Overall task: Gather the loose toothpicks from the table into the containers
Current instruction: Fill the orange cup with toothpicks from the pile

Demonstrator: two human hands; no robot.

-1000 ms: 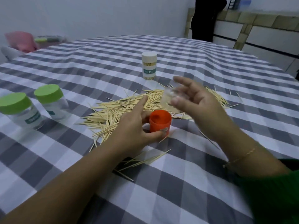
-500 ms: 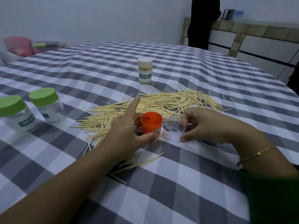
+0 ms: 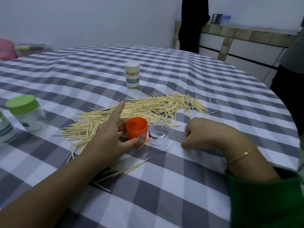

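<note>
Head view shows a checked table (image 3: 164,195) with a big pile of toothpicks (image 3: 139,109) in the middle. Left hand (image 3: 108,137) holds the orange cup (image 3: 136,128), pointer finger sticking up. Right hand (image 3: 199,134) is curled into a fist just beside the clear lid (image 3: 158,134).

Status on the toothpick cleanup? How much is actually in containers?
Done: little. The white toothpick container stands closed and the clear piece stands apart on the cloth. In hand: the left hand holds the orange container; the right hand is curled by a stray toothpick, its grip unclear. Left: nearly everything, since the main toothpick pile lies loose, with more near the left forearm.
</note>
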